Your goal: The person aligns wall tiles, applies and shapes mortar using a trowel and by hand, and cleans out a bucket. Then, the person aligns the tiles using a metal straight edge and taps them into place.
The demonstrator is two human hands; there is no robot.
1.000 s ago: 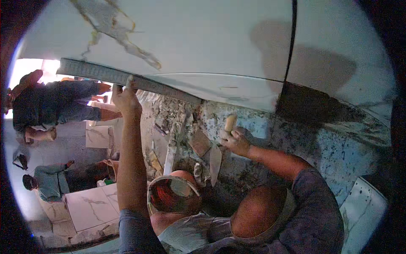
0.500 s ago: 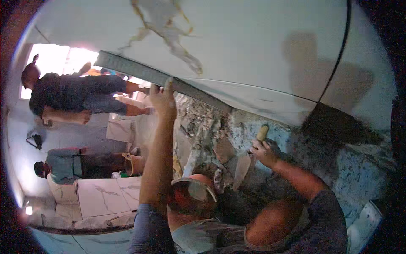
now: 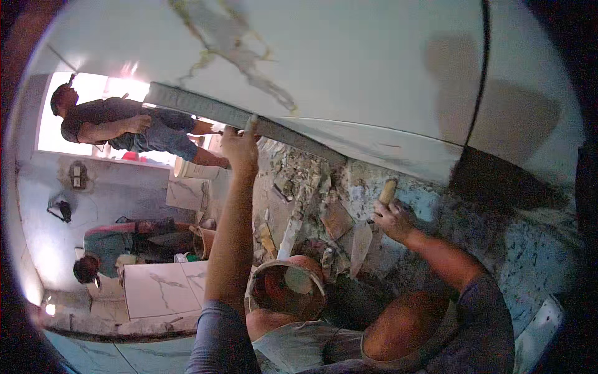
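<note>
My left hand (image 3: 240, 147) reaches up and grips the middle of a long grey straightedge bar (image 3: 193, 105), with one finger raised along its face. The bar slants along the edge of a large white marble-veined tile (image 3: 361, 68). Lower right, my right hand (image 3: 396, 222) is closed round a trowel, whose pale wooden handle (image 3: 387, 192) sticks out above the fist. The trowel's blade (image 3: 360, 249) hangs below the hand, beside rough bluish wall (image 3: 420, 202). A dark damp patch of mortar (image 3: 498, 181) shows under the tile's right end.
A mortar-stained bucket (image 3: 288, 288) stands close to my knees. Rubble (image 3: 299, 168) and a broken tile piece (image 3: 336, 219) litter the floor. One person (image 3: 124, 124) stands by the bright window; another (image 3: 115, 249) bends beside a tiled ledge (image 3: 159, 290).
The view has shifted slightly. The person by the window has turned and moved an arm; the other person has bent forward. My hands keep their holds on the bar and the trowel.
</note>
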